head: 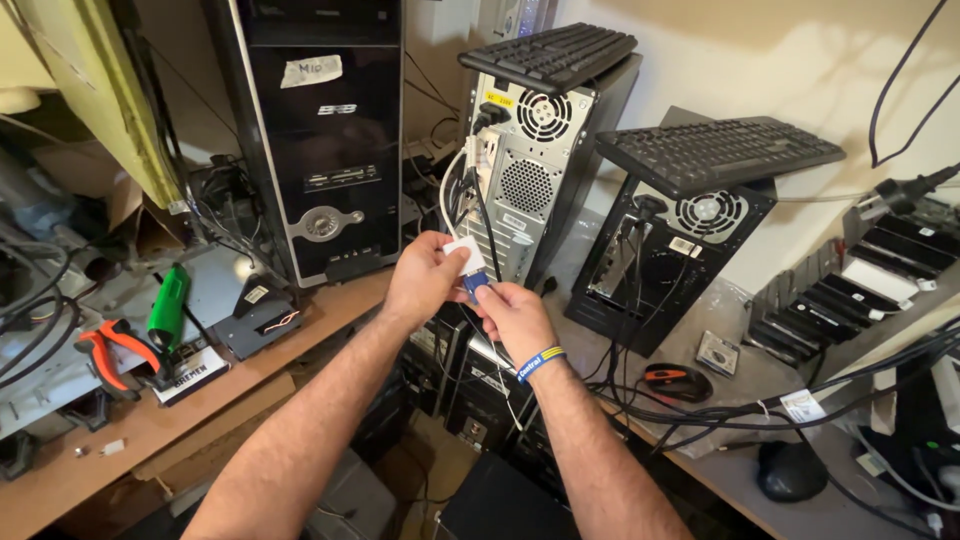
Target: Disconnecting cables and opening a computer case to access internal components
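Already lifted clear of the table (pixel 300 340) and pinched between both sets of fingers: a blue plug with a white adapter (pixel 468 262), left hand (pixel 425 280) gripping the white end, right hand (pixel 512 312) closed on the blue end just below, neither end seated in any socket yet, so joining judged only begun. Counted around the fingers: three computer towers, the black one (pixel 325 130) well to the left, the grey-backed one (pixel 530 170) just behind the fingertips, the open one (pixel 665 250) to the right; two keyboards (pixel 550 50) (pixel 715 150) lying on top; two mice (pixel 678 380) (pixel 790 470) lower right.
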